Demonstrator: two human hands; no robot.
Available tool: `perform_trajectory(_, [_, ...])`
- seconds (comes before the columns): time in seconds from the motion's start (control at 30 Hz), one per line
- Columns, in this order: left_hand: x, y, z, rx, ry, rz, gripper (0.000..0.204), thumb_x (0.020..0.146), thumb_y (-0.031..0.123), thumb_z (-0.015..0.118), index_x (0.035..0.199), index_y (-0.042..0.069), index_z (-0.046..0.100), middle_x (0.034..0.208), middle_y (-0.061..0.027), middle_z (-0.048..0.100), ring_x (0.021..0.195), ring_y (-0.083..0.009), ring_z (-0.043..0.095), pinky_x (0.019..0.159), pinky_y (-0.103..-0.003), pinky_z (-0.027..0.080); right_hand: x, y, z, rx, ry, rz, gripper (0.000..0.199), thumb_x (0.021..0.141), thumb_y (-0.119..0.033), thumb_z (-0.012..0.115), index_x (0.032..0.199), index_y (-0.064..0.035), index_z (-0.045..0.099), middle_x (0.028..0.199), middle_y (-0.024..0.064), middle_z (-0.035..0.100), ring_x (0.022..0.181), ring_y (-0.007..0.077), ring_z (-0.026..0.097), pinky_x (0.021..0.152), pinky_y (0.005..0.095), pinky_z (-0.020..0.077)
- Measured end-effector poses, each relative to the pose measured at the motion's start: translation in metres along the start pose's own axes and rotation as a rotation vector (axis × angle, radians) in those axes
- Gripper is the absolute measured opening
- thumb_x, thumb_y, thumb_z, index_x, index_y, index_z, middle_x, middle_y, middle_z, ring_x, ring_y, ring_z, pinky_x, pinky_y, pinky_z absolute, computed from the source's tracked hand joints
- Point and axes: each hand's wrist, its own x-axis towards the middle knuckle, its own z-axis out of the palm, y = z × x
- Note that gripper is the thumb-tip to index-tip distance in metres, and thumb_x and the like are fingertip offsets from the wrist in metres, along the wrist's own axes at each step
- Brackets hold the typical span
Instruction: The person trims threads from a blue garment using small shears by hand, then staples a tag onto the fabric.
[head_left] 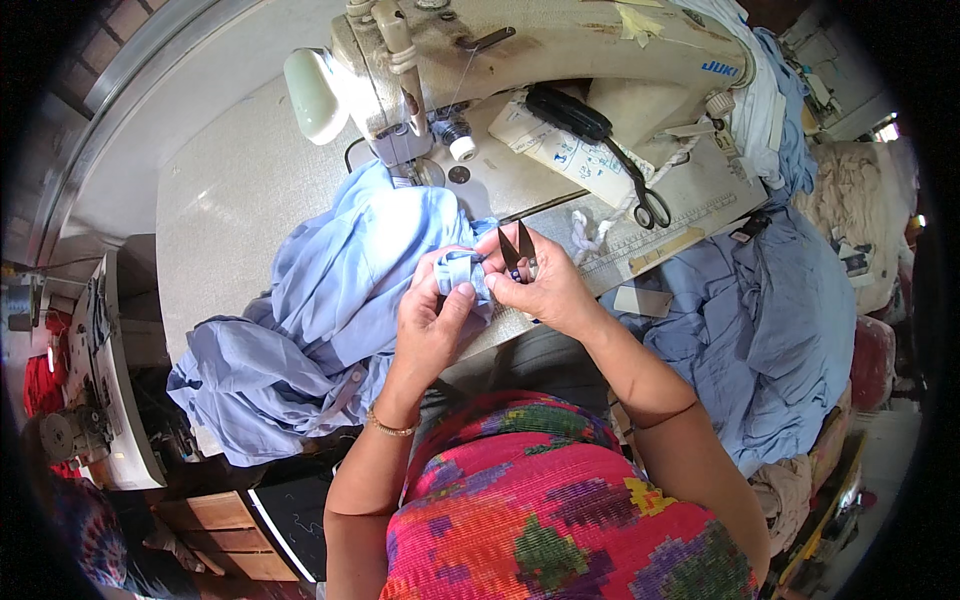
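Observation:
My left hand (430, 318) pinches a small folded part of a light blue garment (335, 265) between thumb and fingers. The rest of that cloth lies bunched on the sewing table, from under the machine's needle area down over the near left edge. My right hand (558, 292) is closed around a pair of thread snips (508, 256), their dark blades apart and pointing away from me. Its thumb and fingertips also meet the folded cloth beside my left hand. The handles of the snips are mostly hidden in the palm.
A sewing machine (545, 45) spans the far side, with a lit lamp (312, 95) at its left. Black scissors (645, 195), a handwritten paper (570, 165) and a white cord (583, 238) lie on the table. More blue cloth (740, 320) is heaped at the right.

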Motion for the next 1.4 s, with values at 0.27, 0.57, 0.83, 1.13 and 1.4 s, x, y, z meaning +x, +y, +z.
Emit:
perform_trajectory(0.27, [0.001,-0.004,-0.002,0.059,-0.003,0.03,0.018,0.087,0.008,0.05,0.098,-0.003,0.06,0.112,-0.0114,0.051,0.1,-0.0196,0.049,0.087,-0.03,0.039,-0.001,0.003,0.002,0.038,0.016,-0.026,0.025,0.082,-0.002,0.058,0.105,-0.0051,0.052,0.085,-0.0025,0.056,0.076,0.0021,0.05,0.07,0.0197,0.0445])
perform_trajectory(0.57, [0.0,-0.001,0.0,-0.026,0.006,-0.041,0.018,0.088,0.009,0.051,0.098,-0.002,0.06,0.114,-0.0102,0.049,0.101,-0.0183,0.049,0.087,-0.029,0.039,-0.002,0.003,0.001,0.076,-0.032,-0.051,0.026,0.082,-0.003,0.061,0.106,-0.0056,0.052,0.085,-0.0027,0.056,0.076,0.0007,0.049,0.068,0.0173,0.0419])
perform_trajectory(0.83, [-0.001,0.002,0.003,-0.134,0.041,-0.092,0.014,0.083,0.003,0.056,0.094,-0.002,0.062,0.112,-0.0082,0.05,0.098,-0.0149,0.05,0.085,-0.027,0.04,-0.001,0.001,-0.003,0.064,-0.044,0.002,0.026,0.082,-0.004,0.063,0.105,-0.0062,0.053,0.086,-0.0021,0.056,0.077,0.0027,0.05,0.07,0.0189,0.0429])
perform_trajectory(1.13, [0.001,0.004,0.0,-0.056,0.006,-0.01,0.017,0.078,-0.001,0.055,0.093,-0.002,0.064,0.111,-0.0081,0.052,0.098,-0.0145,0.05,0.085,-0.026,0.04,-0.003,0.0,0.0,0.022,-0.013,-0.037,0.023,0.081,-0.005,0.063,0.102,-0.0065,0.054,0.085,-0.0029,0.055,0.077,0.0024,0.05,0.071,0.0191,0.0426])
perform_trajectory(1.4, [0.0,0.004,0.001,-0.036,0.016,-0.052,0.018,0.078,-0.001,0.055,0.092,-0.002,0.064,0.111,-0.0085,0.052,0.099,-0.0154,0.05,0.086,-0.027,0.039,-0.004,-0.001,0.0,0.002,-0.006,-0.047,0.023,0.08,-0.004,0.064,0.101,-0.0064,0.054,0.085,-0.0032,0.055,0.077,0.0027,0.049,0.07,0.0192,0.0417])
